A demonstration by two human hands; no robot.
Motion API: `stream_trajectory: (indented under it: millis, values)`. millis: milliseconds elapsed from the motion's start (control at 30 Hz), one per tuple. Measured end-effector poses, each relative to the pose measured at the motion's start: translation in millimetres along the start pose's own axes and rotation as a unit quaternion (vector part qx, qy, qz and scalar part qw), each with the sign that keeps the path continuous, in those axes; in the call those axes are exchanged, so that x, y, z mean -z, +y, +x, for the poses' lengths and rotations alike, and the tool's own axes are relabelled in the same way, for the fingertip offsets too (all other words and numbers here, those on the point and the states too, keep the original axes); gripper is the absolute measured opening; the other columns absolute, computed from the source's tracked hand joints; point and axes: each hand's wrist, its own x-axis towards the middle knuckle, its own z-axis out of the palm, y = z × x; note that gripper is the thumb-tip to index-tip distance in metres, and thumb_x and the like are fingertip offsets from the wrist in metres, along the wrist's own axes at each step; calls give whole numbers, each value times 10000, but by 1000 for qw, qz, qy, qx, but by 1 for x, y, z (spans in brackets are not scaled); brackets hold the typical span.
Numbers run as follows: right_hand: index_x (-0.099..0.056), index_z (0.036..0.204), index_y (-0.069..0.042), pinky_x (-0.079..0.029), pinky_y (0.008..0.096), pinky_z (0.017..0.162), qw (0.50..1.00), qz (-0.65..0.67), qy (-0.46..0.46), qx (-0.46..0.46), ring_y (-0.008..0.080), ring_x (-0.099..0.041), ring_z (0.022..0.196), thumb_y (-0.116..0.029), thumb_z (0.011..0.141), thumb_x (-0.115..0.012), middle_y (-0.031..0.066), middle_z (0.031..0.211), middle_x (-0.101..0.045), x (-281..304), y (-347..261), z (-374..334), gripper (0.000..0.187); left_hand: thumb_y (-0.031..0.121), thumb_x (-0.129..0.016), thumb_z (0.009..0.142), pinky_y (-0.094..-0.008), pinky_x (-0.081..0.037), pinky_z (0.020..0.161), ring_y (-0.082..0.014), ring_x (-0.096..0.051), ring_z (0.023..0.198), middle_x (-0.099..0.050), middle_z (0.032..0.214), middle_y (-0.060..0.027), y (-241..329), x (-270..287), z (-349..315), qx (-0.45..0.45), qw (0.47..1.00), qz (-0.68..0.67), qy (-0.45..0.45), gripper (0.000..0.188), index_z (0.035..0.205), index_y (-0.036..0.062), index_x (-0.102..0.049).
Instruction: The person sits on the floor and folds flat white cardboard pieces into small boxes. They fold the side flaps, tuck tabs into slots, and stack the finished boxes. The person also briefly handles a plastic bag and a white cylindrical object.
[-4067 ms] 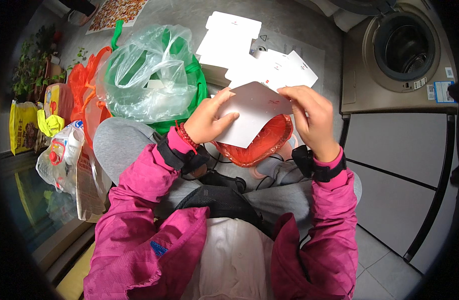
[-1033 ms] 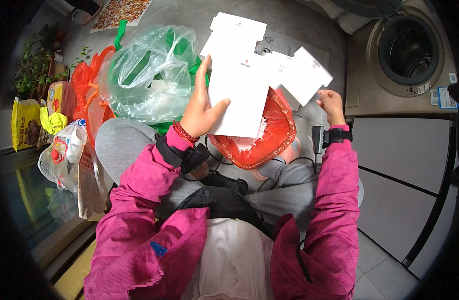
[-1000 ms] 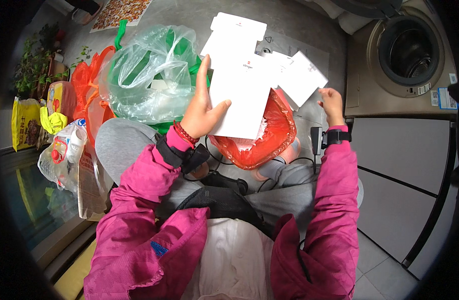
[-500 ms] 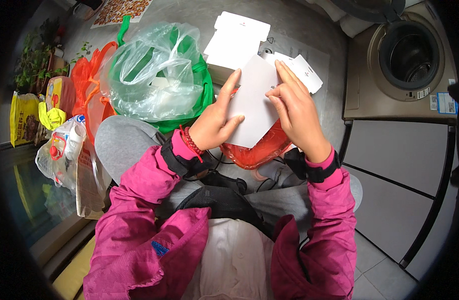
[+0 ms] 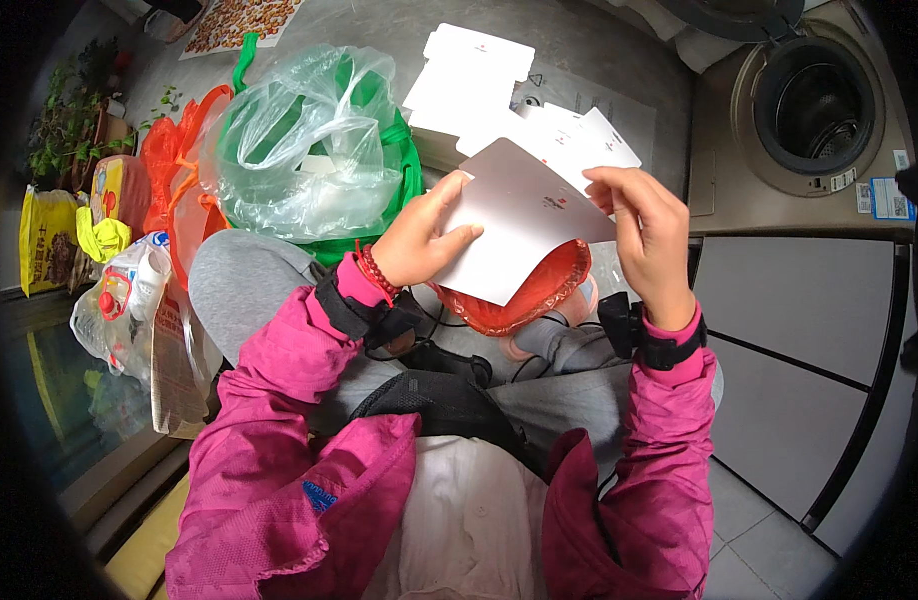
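Two hands gripped one white card blank above the person's lap.

Both hands were closed on the flat white card blank (image 5: 514, 225): the left hand (image 5: 419, 240) pinched its left edge between thumb and fingers, and the right hand (image 5: 649, 230) pinched its upper right corner. The card was held tilted, just above a red plastic bag (image 5: 524, 300) resting on the lap. Beyond it, more white card blanks (image 5: 479, 85) lay spread on the grey floor. To the left sat a clear plastic bag (image 5: 299, 150) inside a green bag (image 5: 404, 170), with orange bags (image 5: 174, 175) beside them. A front-loading washing machine (image 5: 814, 110) stood at the upper right.
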Motion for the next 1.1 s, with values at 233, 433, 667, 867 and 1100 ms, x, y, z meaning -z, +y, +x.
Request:
stream_trajectory:
  millis: [233, 433, 667, 867, 1100]
  values:
    - [-658, 951, 7, -497, 309, 621, 998, -35, -44, -7, 259, -643, 701, -18, 856, -574, 146, 824, -658, -2, 7, -6, 129, 55, -628, 857, -355, -448, 921, -285, -591, 1083, -574, 1198, -201, -4, 1, -1, -29, 996, 82, -12, 522, 1322, -18, -404]
    - [-669, 971, 31, -518, 274, 698, 996, 48, -28, -66, 194, -667, 743, -35, 850, -636, 131, 884, -695, -17, 23, -3, 141, 54, -618, 858, -363, -459, 897, -339, -596, 1063, -573, 1169, -227, -6, 1, -1, -33, 995, 94, 1, 517, 1319, -17, -394]
    - [-649, 927, 10, -512, 305, 631, 998, -36, -51, 18, 232, -648, 685, -21, 815, -645, 128, 805, -665, -16, 27, -5, 116, 60, -625, 882, -347, -462, 859, -269, -596, 971, -595, 1093, -184, -5, 9, 0, 12, 990, 130, -46, 466, 1291, -12, -413]
    - [-604, 832, 13, -502, 308, 596, 994, -94, -51, 15, 215, -642, 652, -17, 778, -650, 121, 723, -622, -24, 30, -7, 77, 53, -628, 869, -363, -475, 789, -337, -606, 891, -594, 1047, -199, -3, 4, 0, -74, 983, 153, -72, 430, 1250, 6, -436]
    - [-659, 932, -9, -506, 346, 640, 990, -8, -136, -34, 296, -632, 698, -88, 795, -635, 161, 821, -653, -14, 37, -9, 160, 39, -624, 867, -375, -475, 784, -347, -606, 901, -593, 1050, -199, -9, 7, 0, -66, 981, 159, -90, 404, 1231, 19, -451]
